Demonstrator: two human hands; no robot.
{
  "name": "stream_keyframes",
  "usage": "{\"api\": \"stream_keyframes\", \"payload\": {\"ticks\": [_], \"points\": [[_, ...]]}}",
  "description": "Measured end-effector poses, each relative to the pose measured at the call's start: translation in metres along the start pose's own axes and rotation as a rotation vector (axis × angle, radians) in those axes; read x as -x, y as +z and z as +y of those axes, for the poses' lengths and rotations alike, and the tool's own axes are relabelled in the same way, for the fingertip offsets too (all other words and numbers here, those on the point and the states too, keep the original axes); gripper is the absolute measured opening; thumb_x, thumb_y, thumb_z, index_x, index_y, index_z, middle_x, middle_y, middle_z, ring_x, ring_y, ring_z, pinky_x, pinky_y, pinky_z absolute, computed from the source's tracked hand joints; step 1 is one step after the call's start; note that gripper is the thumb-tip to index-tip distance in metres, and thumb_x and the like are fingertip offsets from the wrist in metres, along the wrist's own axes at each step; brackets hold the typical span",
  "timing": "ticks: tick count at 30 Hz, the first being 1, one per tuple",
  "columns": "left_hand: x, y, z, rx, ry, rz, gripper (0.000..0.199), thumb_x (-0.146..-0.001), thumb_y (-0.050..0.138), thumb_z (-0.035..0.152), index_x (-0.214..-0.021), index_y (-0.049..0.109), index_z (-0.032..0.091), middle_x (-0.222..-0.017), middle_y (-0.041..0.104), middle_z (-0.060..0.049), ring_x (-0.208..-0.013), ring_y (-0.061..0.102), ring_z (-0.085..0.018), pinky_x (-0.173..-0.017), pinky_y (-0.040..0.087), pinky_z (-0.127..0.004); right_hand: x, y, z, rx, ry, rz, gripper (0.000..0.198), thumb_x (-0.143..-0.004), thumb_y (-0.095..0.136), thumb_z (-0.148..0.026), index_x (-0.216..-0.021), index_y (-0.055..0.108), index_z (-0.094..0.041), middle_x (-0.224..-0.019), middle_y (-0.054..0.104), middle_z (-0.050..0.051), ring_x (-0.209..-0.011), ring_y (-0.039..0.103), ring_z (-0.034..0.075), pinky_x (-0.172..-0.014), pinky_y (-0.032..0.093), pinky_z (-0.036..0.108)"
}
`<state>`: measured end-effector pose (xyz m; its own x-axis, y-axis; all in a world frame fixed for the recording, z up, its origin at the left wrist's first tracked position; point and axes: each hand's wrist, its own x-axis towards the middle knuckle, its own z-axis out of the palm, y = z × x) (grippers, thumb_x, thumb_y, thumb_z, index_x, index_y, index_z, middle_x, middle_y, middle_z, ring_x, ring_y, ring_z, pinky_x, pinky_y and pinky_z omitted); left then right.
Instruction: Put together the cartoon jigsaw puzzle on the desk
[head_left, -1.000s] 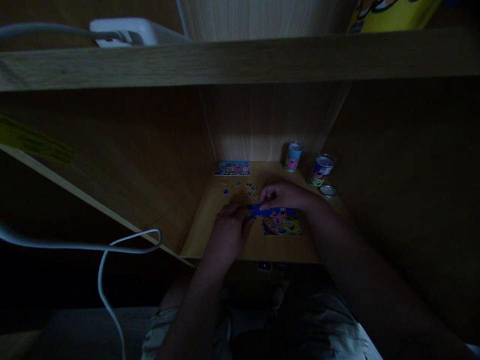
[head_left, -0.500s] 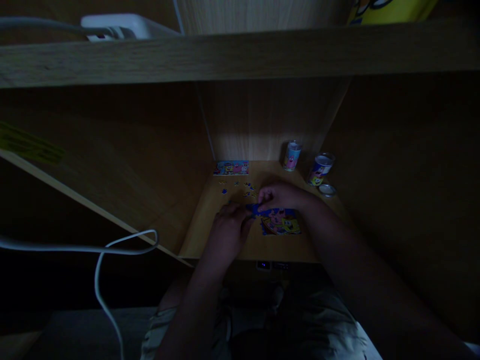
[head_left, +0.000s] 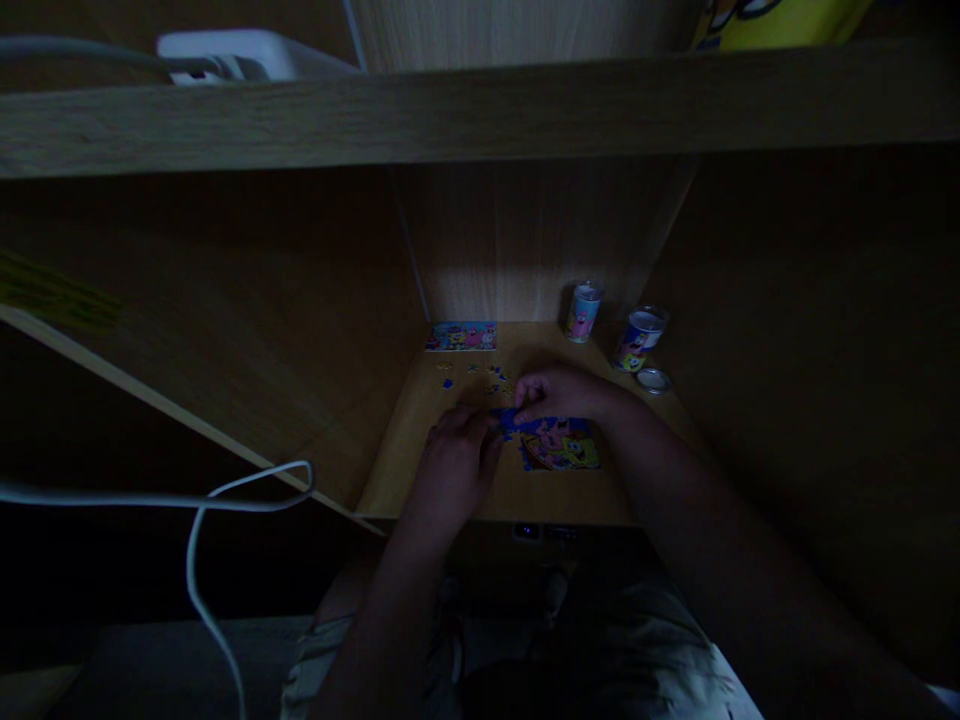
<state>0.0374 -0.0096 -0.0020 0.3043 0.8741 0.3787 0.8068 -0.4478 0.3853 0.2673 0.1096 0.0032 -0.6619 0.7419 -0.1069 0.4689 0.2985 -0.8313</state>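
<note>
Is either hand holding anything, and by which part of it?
It can't be told: the left hand and the right hand are both at the blue upper-left part of the jigsaw puzzle, but it's too dark to see any grip.

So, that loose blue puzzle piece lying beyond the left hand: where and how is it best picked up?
Probably by opposite edges, pinched from above: the blue piece is small and appears to lie flat on the table, offering only a thin rim. It sits apart from the yellowish pieces behind it.
</note>
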Motion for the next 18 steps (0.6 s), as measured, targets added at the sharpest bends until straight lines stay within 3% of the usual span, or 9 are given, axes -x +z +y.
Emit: {"api": "stream_keyframes", "payload": {"ticks": [7,18], "points": [[0.0005,-0.0014,0.0012,0.021,0.036,-0.015,0.016,-0.096,0.075,0.030,-0.110,0.072,0.023,-0.114,0.068,-0.009,-0.109,0.064,-0.029,-0.097,0.053,-0.044,0.0016,0.0001,-0.0030,0.025,-0.010,0.023,0.033,-0.074,0.087,-0.045,-0.091,0.074,-0.020,-0.080,0.073,-0.001,-0.068,0.063,0.014,-0.062,0.046,0.026],[0.0017,-0.0014,0.0000,0.057,0.126,-0.025,0.007,-0.093,0.079,0.030,-0.096,0.079,0.024,-0.114,0.069,-0.007,-0.107,0.065,-0.026,-0.098,0.051,-0.044,-0.0002,0.0006,0.0014,0.045,0.010,0.019,0.031,-0.076,0.086,-0.044,-0.092,0.073,-0.021,-0.079,0.072,-0.001,-0.069,0.063,0.015,-0.062,0.045,0.026]]}}
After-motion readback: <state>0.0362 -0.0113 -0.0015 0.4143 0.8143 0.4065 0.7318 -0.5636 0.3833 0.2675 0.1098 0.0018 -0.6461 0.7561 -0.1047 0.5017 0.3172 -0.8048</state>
